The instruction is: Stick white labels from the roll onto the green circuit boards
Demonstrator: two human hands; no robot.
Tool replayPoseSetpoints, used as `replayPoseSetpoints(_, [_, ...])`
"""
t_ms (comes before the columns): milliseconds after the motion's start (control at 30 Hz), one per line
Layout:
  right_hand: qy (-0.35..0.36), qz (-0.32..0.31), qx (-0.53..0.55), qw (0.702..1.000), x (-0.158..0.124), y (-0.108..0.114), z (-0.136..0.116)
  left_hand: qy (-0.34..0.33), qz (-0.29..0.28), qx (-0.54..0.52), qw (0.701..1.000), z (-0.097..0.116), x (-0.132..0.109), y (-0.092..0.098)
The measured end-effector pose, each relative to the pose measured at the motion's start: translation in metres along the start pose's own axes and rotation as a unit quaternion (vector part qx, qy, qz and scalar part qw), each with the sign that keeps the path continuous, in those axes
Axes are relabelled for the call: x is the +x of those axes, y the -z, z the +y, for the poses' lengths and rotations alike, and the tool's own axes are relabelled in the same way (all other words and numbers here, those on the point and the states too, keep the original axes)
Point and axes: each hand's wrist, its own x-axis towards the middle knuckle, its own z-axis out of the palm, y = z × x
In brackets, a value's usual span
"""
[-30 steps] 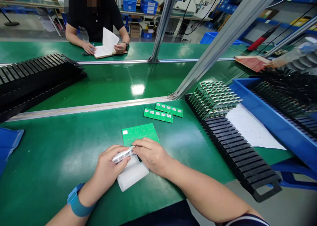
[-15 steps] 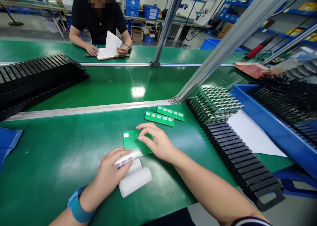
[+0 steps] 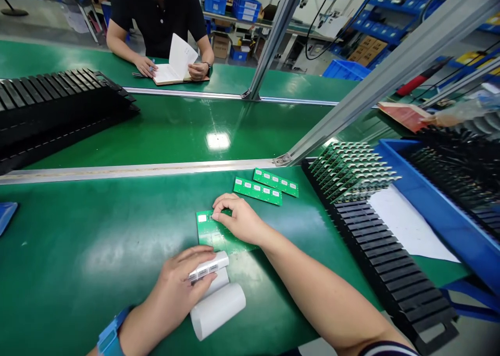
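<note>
Head cam: L hand (image 3: 175, 285) grips a label strip (image 3: 208, 268) just above the white roll (image 3: 219, 310). R hand (image 3: 239, 221), fingertips pinched together, presses on the green board (image 3: 209, 237), which lies flat on the table (image 3: 97, 231) btwn both hands.

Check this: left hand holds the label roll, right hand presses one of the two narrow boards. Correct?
No. Head view: the right hand presses the larger board nearer the person, not the narrow boards. The left hand holds the label roll.

Before you, the board (image 3: 209, 236) lies just behind the label roll (image 3: 219, 309), two narrow boards (image 3: 258, 191) farther back, and the slotted rack (image 3: 386, 262) to your right.
</note>
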Motion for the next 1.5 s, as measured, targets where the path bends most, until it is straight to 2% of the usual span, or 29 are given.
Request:
replayPoseSetpoints(600, [0.009, 0.002, -0.010, 1.000, -0.0010, -0.0001, 0.0027, -0.003, -0.005, 0.010, 1.000, 0.0016, 0.0006, 0.0011])
replayPoseSetpoints(1000, [0.012, 0.007, -0.062, 0.998, -0.0013, -0.0036, 0.0030, 0.014, -0.007, -0.003, 1.000, 0.0038, 0.0018, 0.0018])
replayPoseSetpoints(1300, [0.017, 0.020, -0.110, 0.994, -0.0014, -0.0058, 0.0003, 0.010, -0.008, -0.003, 1.000, 0.0028, 0.0008, 0.0013])
replayPoseSetpoints(1500, [-0.007, 0.059, -0.078, 0.995, 0.0007, -0.0081, 0.0028, 0.020, -0.002, 0.000, 1.000, 0.0022, 0.0003, 0.0010])
